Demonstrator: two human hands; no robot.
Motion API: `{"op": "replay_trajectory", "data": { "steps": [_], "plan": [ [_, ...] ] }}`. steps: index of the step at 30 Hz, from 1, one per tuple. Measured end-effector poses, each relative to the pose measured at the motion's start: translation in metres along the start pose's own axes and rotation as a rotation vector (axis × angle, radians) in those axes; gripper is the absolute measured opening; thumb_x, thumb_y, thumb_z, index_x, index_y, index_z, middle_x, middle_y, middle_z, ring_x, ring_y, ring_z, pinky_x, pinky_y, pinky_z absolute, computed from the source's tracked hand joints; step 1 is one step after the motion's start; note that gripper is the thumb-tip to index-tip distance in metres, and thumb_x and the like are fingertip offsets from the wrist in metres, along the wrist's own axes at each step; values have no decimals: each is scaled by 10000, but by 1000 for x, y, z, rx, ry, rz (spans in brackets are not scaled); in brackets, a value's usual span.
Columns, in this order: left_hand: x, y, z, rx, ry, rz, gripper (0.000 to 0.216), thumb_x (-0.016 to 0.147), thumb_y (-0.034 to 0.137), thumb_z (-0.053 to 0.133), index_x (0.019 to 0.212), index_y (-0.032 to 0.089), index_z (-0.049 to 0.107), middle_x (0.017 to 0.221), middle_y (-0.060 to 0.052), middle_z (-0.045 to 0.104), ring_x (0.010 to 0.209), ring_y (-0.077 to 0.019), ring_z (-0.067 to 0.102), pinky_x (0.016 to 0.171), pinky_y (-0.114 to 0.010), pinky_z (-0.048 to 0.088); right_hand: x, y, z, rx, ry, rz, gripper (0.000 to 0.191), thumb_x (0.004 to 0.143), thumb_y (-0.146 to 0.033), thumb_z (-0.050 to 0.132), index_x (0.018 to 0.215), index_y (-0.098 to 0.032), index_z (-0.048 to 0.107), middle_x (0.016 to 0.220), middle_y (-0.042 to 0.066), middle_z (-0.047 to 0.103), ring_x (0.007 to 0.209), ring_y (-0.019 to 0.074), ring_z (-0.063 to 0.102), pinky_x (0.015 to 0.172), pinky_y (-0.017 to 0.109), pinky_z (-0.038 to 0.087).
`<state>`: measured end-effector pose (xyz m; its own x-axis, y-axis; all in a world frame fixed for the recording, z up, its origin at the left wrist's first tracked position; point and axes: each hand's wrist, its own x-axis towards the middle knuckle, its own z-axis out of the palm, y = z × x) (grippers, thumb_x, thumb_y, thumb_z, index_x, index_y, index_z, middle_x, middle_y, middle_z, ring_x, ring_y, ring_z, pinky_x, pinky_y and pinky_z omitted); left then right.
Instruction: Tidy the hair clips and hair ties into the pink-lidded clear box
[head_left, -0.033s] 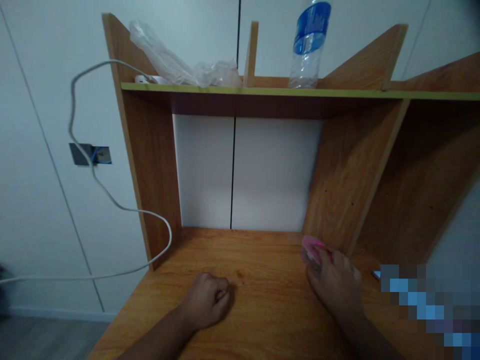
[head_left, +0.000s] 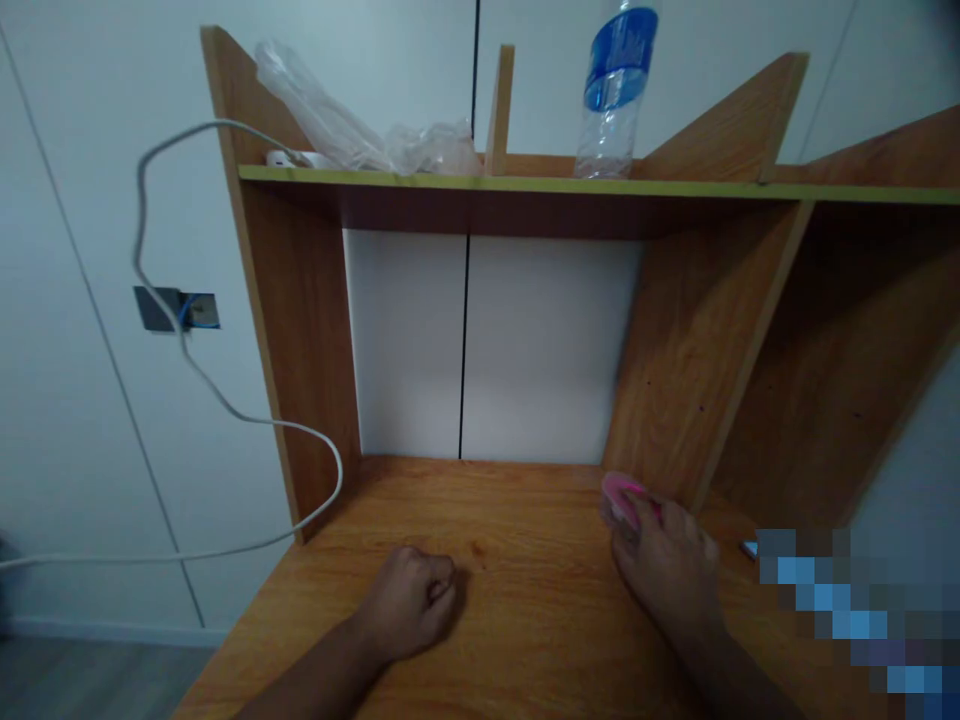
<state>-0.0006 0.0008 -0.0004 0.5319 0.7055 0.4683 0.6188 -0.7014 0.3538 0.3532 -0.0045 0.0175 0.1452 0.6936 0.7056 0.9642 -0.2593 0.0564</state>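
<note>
At six o'clock the left hand [head_left: 411, 600] rests fisted and empty on the counter [head_left: 525, 600]; at four o'clock the right hand [head_left: 664, 565] presses fingertips on a pink object [head_left: 621, 497], seemingly unclamped. Against the wooden divider [head_left: 675, 350], it may skid away sideways, and a jolt could topple the water bottle [head_left: 615, 90] at one o'clock.

We see a small pink object [head_left: 621, 497] lying on the wooden desk top [head_left: 517, 530], close to the foot of the slanted wooden divider at the right. It looks rounded and flat, bright pink with a paler, glossy edge, though blur hides its finer detail. Our right hand [head_left: 664, 565] rests on it, fingertips covering its near side, so only its far end shows
</note>
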Motion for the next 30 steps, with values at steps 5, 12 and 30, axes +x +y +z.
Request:
{"op": "replay_trajectory", "data": {
  "steps": [5, 12, 30],
  "plan": [
    [0, -1, 3, -29, -3, -19, 349, 822, 145, 506, 562, 199, 280, 474, 80, 224, 415, -74, 275, 480, -237, 180, 1, 1, -1, 5, 3, -5, 394, 976, -349, 455, 1313, -189, 583, 1234, 166, 633, 1115, 346, 568, 871, 472, 424],
    [-1, 0, 4, -75, -56, -86, 344, 804, 145, 518, 558, 195, 283, 480, 76, 248, 432, -76, 267, 489, -251, 182, 3, 9, 7, 112, 3, -66, 403, 995, -308, 370, 1304, -218, 612, 1298, 103, 671, 1181, 321, 580, 930, 500, 421],
    [1, 4, 12, -611, 180, -45, 929, 549, 524, 881, 1292, 207, 423, 1188, -148, 630, 1063, -294, 639, 918, -389, 525, -28, -92, -33, 809, 287, -945, 191, 974, -352, 575, 1123, -261, 652, 1110, -20, 775, 1049, 130, 714, 1091, 302, 481]
  ]
}}
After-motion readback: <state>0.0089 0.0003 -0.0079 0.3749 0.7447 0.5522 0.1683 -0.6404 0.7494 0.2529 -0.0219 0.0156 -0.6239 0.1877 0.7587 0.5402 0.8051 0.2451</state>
